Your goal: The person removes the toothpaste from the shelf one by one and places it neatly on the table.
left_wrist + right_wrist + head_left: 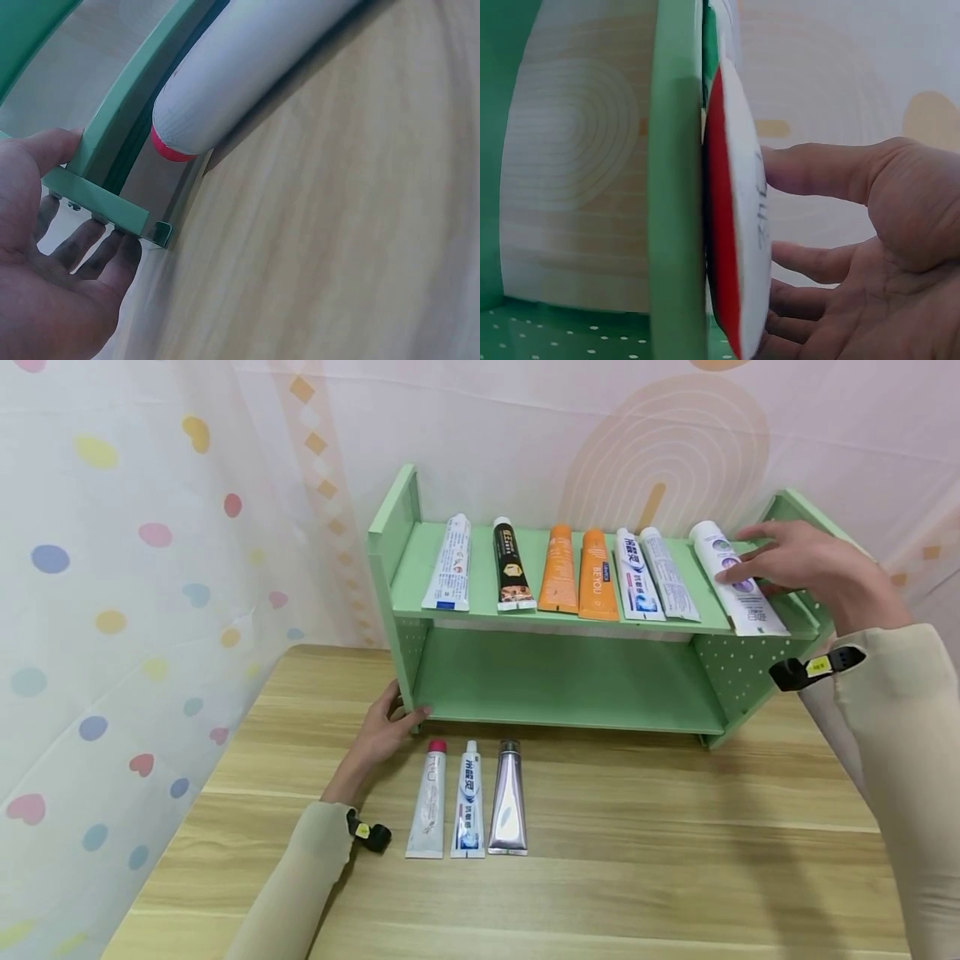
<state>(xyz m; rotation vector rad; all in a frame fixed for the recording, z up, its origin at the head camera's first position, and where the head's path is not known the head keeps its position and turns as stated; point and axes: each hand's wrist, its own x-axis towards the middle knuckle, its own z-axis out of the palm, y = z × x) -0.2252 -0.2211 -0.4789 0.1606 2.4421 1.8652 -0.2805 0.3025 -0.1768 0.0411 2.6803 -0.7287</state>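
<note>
My left hand (381, 732) grips the lower left corner of a green two-tier shelf (562, 727); in the left wrist view the thumb lies on its front edge with the fingers behind. Up at the right end of the top tier, my right hand (806, 560) holds a white toothpaste tube (738, 581), the thumb across its face. This tube's flat end sticks out past the shelf's front edge; its red underside shows in the right wrist view. On the table beside the left hand lie a white tube with a red cap (427, 802), a blue-and-white tube (468, 806) and a shiny silver tube (509, 802).
Along the top tier lie a white tube (450, 564), a black tube (512, 564), two orange tubes (598, 577) and two more white ones (670, 575). The shelf stands on a wooden table (637, 868), before a patterned curtain (487, 435).
</note>
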